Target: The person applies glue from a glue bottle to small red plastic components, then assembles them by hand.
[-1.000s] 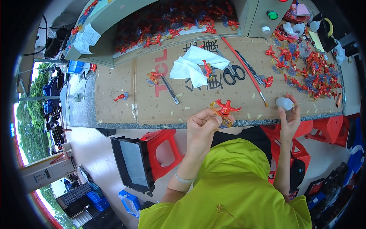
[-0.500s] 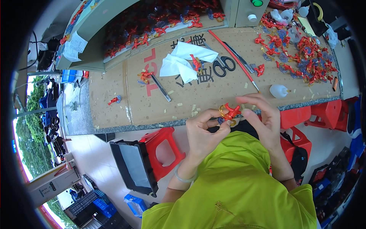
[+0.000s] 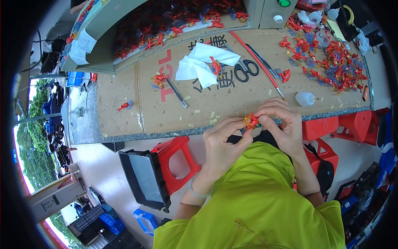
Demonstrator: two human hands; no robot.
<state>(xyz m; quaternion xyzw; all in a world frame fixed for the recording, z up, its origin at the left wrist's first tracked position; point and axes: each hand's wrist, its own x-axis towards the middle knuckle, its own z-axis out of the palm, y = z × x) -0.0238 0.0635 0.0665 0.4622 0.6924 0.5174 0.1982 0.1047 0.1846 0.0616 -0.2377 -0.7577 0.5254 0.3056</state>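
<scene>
A small red figurine point(image 3: 252, 120) with translucent yellow parts is held just past the near edge of the table. My left hand point(image 3: 226, 139) pinches its left side between thumb and fingers. From the right, my right hand point(image 3: 282, 124) grips it with thumb and forefinger. The fingers cover much of the figurine. On the cardboard beyond lie a white cloth point(image 3: 197, 68) with another red figurine point(image 3: 215, 66) on it, black-handled scissors point(image 3: 246, 70), a red-handled brush point(image 3: 257, 62) and a white squeeze bottle point(image 3: 306, 98).
A heap of red, yellow and purple figurines point(image 3: 340, 66) covers the right of the table. More lie inside the grey-green cabinet point(image 3: 97, 50) behind. Tweezers point(image 3: 177, 93) lie left of the cloth. A black crate point(image 3: 145, 180) and a red stool point(image 3: 178, 162) stand below, left.
My right thumb and forefinger have come in from apart and now grip the figurine. The figurine has turned a little, and my left hand still holds it.
</scene>
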